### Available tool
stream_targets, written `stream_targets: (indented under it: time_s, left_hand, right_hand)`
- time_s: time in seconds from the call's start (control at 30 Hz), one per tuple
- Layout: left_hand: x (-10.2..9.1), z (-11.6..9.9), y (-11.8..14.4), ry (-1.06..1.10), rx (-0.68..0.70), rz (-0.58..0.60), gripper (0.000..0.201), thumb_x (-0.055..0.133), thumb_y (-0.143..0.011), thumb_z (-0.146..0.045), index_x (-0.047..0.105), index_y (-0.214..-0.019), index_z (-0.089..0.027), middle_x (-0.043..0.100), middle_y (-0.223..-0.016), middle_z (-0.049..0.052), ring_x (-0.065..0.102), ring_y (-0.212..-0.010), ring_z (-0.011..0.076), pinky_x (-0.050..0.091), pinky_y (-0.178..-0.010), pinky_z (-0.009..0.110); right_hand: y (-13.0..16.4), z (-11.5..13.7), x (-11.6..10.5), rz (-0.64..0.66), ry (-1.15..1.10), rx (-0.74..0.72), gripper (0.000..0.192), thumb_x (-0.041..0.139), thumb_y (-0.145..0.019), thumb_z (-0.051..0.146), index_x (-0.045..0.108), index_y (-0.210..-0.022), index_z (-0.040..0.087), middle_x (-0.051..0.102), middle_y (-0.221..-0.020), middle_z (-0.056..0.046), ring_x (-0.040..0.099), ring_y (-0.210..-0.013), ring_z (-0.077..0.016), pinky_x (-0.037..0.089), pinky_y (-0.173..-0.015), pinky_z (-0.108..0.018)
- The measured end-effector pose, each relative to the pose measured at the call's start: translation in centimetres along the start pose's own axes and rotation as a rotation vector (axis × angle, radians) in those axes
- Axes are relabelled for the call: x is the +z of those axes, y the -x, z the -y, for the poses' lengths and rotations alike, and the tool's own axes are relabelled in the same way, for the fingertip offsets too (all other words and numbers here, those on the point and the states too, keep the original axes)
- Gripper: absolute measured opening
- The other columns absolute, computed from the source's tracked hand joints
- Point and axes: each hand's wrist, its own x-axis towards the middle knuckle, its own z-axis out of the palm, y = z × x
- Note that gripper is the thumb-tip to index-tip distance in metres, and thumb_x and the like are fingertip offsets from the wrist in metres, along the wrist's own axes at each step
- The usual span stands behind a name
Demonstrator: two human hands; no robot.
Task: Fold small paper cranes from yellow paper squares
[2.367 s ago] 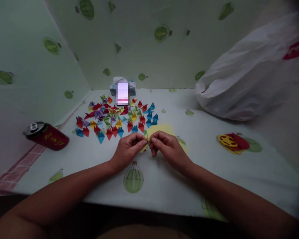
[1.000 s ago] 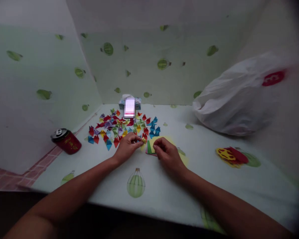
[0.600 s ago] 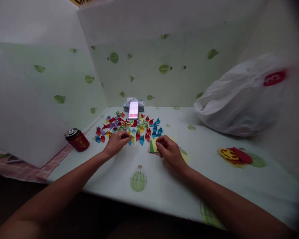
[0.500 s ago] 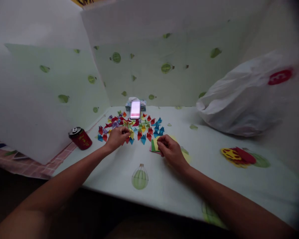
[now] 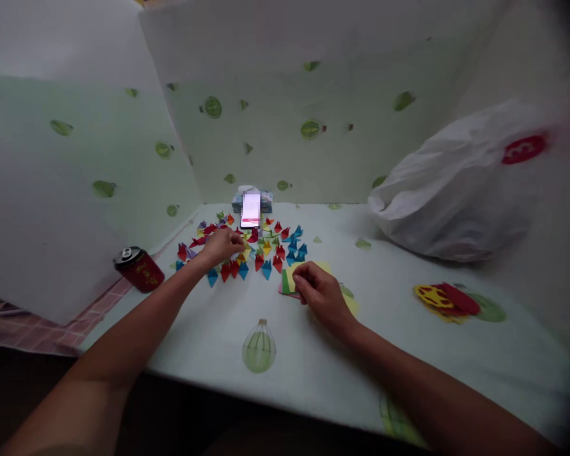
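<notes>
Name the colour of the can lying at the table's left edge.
Red can, silver top; head view.

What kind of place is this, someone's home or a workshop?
Probably a home craft corner: a table under a balloon-print cloth, a spread of small folded paper pieces, a stack of coloured paper squares, a red drink can and a plastic bag.

A red can (image 5: 140, 271) lies on its side at the left of the frame, at the edge of my tabletop (image 5: 313, 354), whose pale cover is printed with green balloons. A phone (image 5: 251, 211) stands upright at centre, leaning on a small tissue box (image 5: 266, 201) behind it. A big white plastic bag (image 5: 460, 190) fills the right, and lower right of it lies a red and yellow paper cutout (image 5: 444, 299).
</notes>
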Motion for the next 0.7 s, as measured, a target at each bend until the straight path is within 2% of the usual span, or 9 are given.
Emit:
stream_targets:
  time_s: [0.2, 0.33, 0.5, 0.6, 0.67, 0.7]
  left_hand:
    - [2.2, 0.2, 0.3, -0.106, 0.127, 0.056, 0.013, 0.064, -0.075, -0.017, 0.077, -0.073, -0.017, 0.073, -0.08, 0.006, 0.063, -0.081, 0.0204, 0.044, -0.076, 0.029]
    - [3.3, -0.1, 0.1, -0.19, 0.133, 0.052, 0.016, 0.062, -0.074, -0.016, 0.076, -0.069, -0.017, 0.07, -0.076, 0.008, 0.062, -0.079, 0.0224, 0.044, -0.075, 0.032]
    - [3.7, -0.7, 0.1, -0.291, 0.138, 0.019, 0.016, 0.06, -0.074, -0.013, 0.074, -0.067, -0.017, 0.069, -0.083, 0.012, 0.062, -0.087, 0.0271, 0.045, -0.077, 0.035]
    - [3.4, -1.3, 0.5, -0.332, 0.154, -0.006, 0.017, 0.06, -0.076, -0.012, 0.074, -0.068, -0.017, 0.068, -0.088, 0.015, 0.062, -0.093, 0.0307, 0.045, -0.08, 0.038]
    - [3.0, -1.8, 1.0, -0.351, 0.163, -0.035, 0.016, 0.06, -0.078, -0.012, 0.075, -0.077, -0.017, 0.068, -0.093, 0.015, 0.061, -0.097, 0.0324, 0.045, -0.083, 0.039]
    - [2.8, -2.2, 1.3, -0.356, 0.166, -0.058, 0.017, 0.06, -0.079, -0.014, 0.076, -0.083, -0.017, 0.068, -0.097, 0.016, 0.06, -0.1, 0.0336, 0.045, -0.085, 0.041]
  right_hand:
    - [-0.4, -0.2, -0.3, -0.004, 0.019, 0.018, 0.015, 0.054, -0.089, 0.03, 0.055, -0.079, 0.02, 0.054, -0.065, 0.002, 0.049, -0.054, -0.0119, 0.039, -0.054, -0.026]
    - [-0.9, 0.0, -1.1, -0.09, 0.02, -0.001, 0.013, 0.055, -0.089, 0.03, 0.057, -0.082, 0.019, 0.055, -0.068, 0.001, 0.05, -0.056, -0.0119, 0.042, -0.056, -0.026]
    - [-2.4, 0.1, -3.5, -0.214, 0.098, -0.031, 0.012, 0.056, -0.087, 0.03, 0.058, -0.082, 0.019, 0.057, -0.068, 0.0, 0.054, -0.06, -0.0142, 0.044, -0.057, -0.027]
    - [-3.6, -0.4, -5.0, -0.238, 0.344, -0.035, 0.012, 0.054, -0.087, 0.025, 0.059, -0.078, 0.019, 0.062, -0.072, -0.002, 0.057, -0.065, -0.0161, 0.044, -0.064, -0.029]
    - [-4.3, -1.0, -5.8, -0.136, 0.617, 0.016, 0.014, 0.052, -0.088, 0.022, 0.063, -0.08, 0.017, 0.068, -0.083, -0.007, 0.061, -0.078, -0.0197, 0.046, -0.074, -0.032]
    - [-4.5, -1.4, -6.0, -0.039, 0.737, 0.051, 0.015, 0.051, -0.089, 0.021, 0.065, -0.086, 0.017, 0.069, -0.095, -0.01, 0.063, -0.089, -0.0216, 0.046, -0.08, -0.033]
